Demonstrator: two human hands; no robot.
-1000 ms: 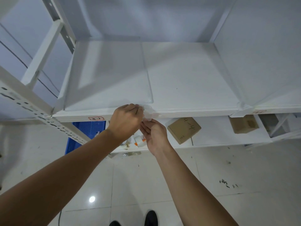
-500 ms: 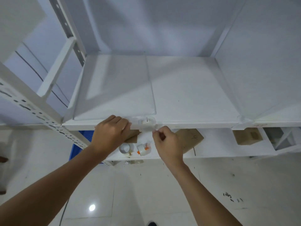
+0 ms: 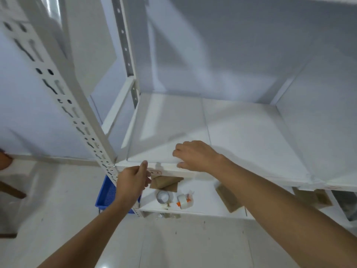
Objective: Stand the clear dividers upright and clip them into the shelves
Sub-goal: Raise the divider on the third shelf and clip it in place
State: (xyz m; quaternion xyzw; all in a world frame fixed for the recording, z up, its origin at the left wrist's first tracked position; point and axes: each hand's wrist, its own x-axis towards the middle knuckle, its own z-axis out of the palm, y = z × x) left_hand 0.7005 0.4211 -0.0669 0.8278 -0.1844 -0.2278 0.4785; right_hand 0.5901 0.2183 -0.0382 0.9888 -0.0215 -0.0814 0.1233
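A clear divider lies flat on the left half of the white shelf, its front edge along the shelf lip. My right hand curls over the divider's front edge near the shelf's middle, thumb underneath. My left hand pinches the same front edge further left, thumb on top and fingers over the small label on the lip. A second clear panel stands upright at the shelf's right side.
A perforated white post rises just left of my left hand. On the lower shelf sit two tape rolls and cardboard boxes. A blue crate stands on the floor below.
Both hands left the clip at the divider's front corner and spread apart along its front edge. My view swung left and upward.
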